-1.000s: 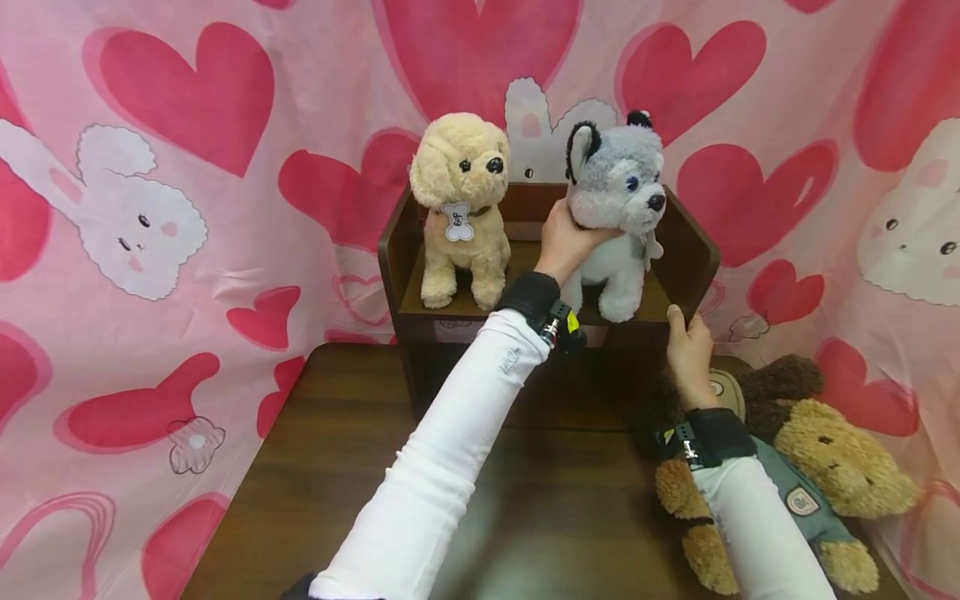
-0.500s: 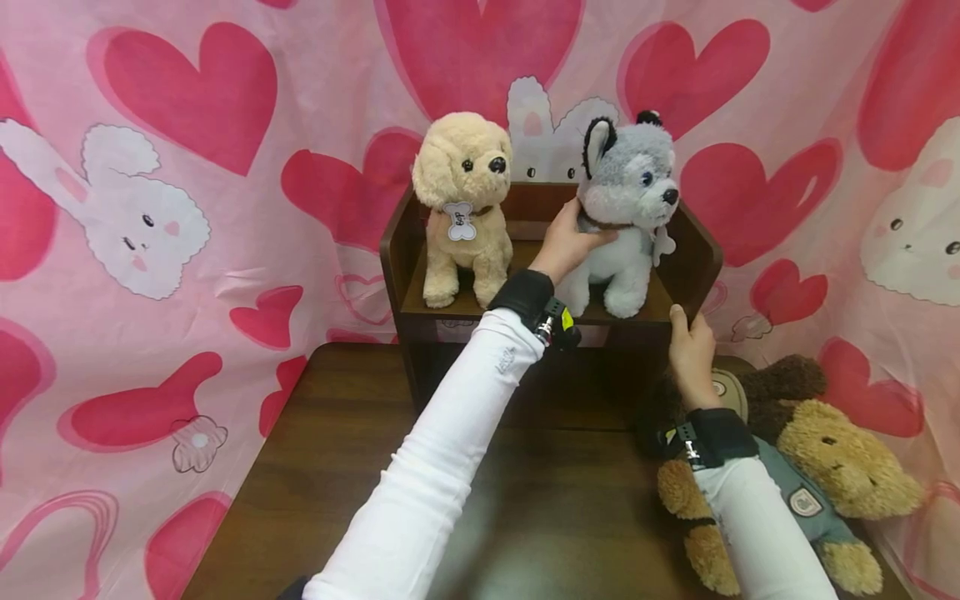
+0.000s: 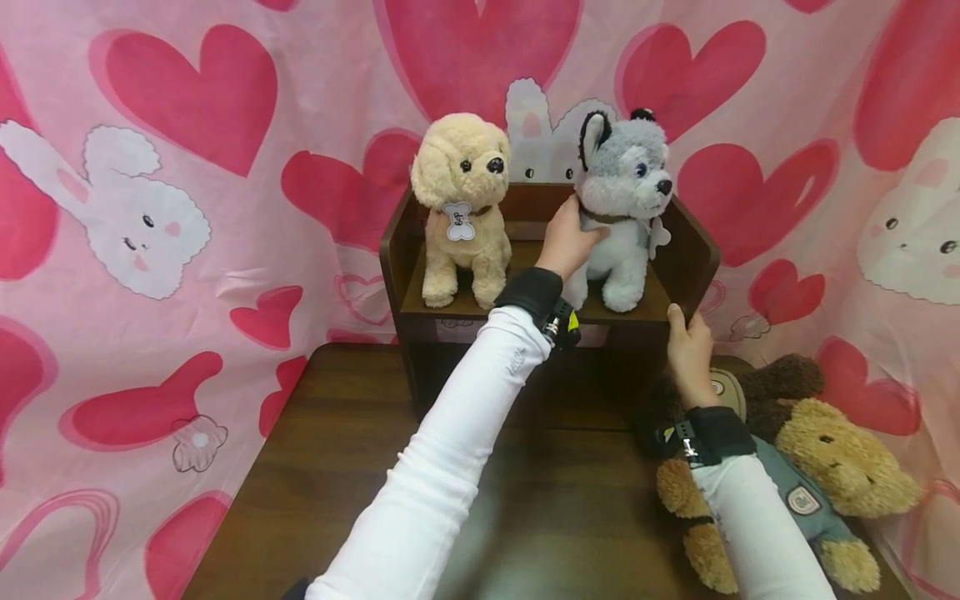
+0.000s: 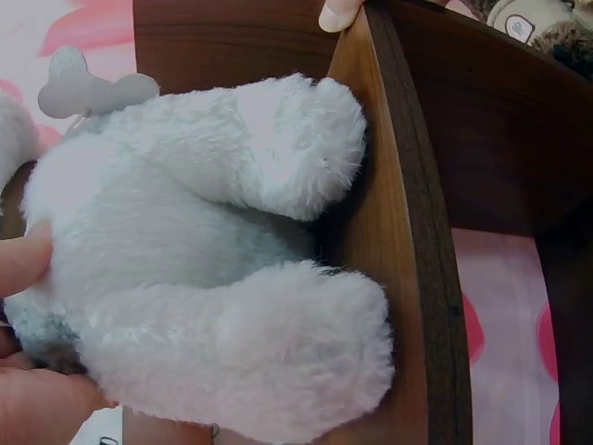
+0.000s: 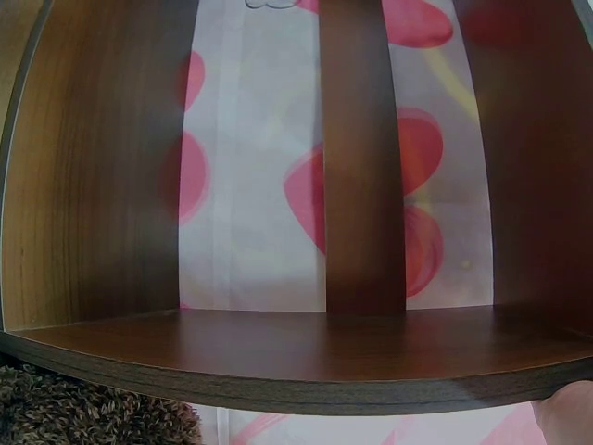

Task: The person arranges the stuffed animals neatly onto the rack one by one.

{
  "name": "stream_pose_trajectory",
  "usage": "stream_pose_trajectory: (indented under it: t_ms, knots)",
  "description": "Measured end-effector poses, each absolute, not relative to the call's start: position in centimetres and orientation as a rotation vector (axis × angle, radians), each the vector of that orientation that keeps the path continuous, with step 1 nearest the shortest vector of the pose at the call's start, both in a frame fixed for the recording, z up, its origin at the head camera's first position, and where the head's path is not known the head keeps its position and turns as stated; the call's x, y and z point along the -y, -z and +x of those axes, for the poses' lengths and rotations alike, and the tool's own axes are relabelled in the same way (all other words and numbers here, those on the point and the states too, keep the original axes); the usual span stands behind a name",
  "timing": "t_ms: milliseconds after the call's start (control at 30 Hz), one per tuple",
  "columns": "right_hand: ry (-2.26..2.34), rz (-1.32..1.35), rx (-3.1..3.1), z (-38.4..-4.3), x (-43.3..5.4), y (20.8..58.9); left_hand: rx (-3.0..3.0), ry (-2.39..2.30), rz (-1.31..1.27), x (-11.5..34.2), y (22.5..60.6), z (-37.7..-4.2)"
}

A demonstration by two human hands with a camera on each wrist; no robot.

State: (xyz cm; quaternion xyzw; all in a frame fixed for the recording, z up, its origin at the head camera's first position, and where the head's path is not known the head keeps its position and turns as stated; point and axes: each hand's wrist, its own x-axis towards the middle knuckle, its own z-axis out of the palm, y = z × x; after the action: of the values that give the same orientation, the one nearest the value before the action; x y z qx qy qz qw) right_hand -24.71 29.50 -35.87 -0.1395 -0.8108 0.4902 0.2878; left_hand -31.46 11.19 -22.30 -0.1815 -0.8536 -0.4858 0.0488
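Left hand (image 3: pixel 572 237): clamped on grey-and-white plush husky (image 3: pixel 624 254), thumb across chest below collar, other fingers (image 4: pixel 46 408) curled round the side and back, partly hidden. Husky upright on upper board (image 3: pixel 522 260) of dark brown shelf unit (image 3: pixel 692 250), close to right end, turned toward the right. Front paws at the board surface in left wrist view; bone-shaped tag (image 3: pixel 659 237) hanging at neck.

Right hand (image 3: pixel 690 350): clamped on front edge of right side panel, thumb at the front, level with the upper board; exact placing of remaining fingers partly hidden.

Left of husky, well apart from it: cream plush dog (image 3: pixel 482 243), seated upright on the same board, with white bone-shaped name tag (image 3: pixel 458 222) at chest.

Shelf unit upright on dark wood bench (image 3: pixel 337 467). To its right: tan plush bear (image 3: pixel 832 458) in blue-green garment, lying tilted, partly covered by right forearm; dark brown plush toy (image 3: pixel 787 379) just behind it.

On both forearms: white sleeves (image 3: pixel 442 475), with black wristbands (image 3: pixel 528 296). Behind: pink backdrop (image 3: pixel 322 83), printed with red hearts and white rabbits.
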Motion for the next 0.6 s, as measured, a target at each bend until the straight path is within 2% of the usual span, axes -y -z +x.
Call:
stream_pose_trajectory:
  t_ms: [600]
  knots:
    - [-1.327, -0.348, 2.166, -24.8, -29.5, 35.9, 2.748, 1.231, -0.659, -9.1, 23.5, -31.3]
